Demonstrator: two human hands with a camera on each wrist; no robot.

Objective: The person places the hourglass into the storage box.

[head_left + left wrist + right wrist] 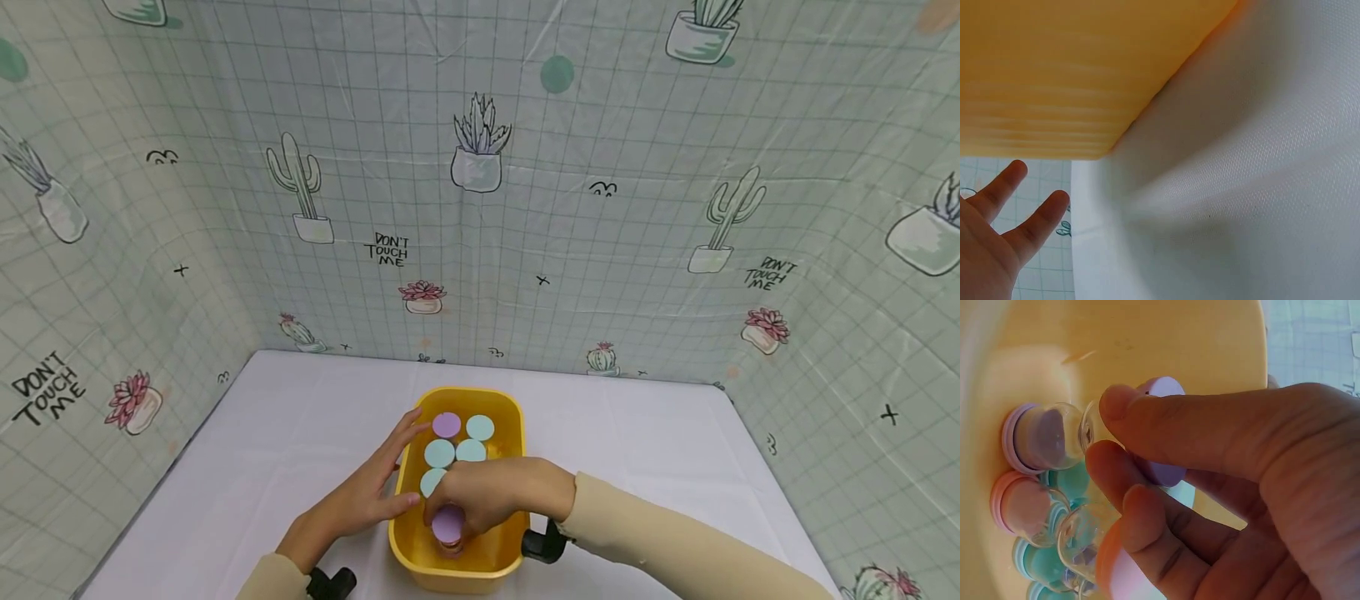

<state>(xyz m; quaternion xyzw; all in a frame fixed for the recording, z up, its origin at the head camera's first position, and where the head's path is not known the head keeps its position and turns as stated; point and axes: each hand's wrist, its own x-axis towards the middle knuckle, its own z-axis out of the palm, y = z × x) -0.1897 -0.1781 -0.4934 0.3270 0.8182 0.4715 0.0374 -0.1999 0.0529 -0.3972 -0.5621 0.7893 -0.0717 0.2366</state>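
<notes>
A yellow plastic tub [512, 429] holds several small clear jars with round lids, some pale blue [480, 427] and one purple lid [446, 425] at the far end. Inside the tub's near half, my right hand [495, 492] pinches a jar with a purple lid [448, 523] between thumb and fingers; the right wrist view shows its purple lid [1166, 386] partly behind the thumb. My left hand [367, 492] lies along the tub's left rim, fingers spread and fairly straight. Two of its fingers [1041, 225] show beside the tub's outer wall [1054, 75] in the left wrist view.
Beneath those fingers in the right wrist view, a jar with an orange-pink lid [1110, 553] lies close. More jars with pink [999, 503], purple and teal lids stand along the tub floor. The tub sits on a white-covered table [630, 442], backed by a cactus-print cloth [570, 233].
</notes>
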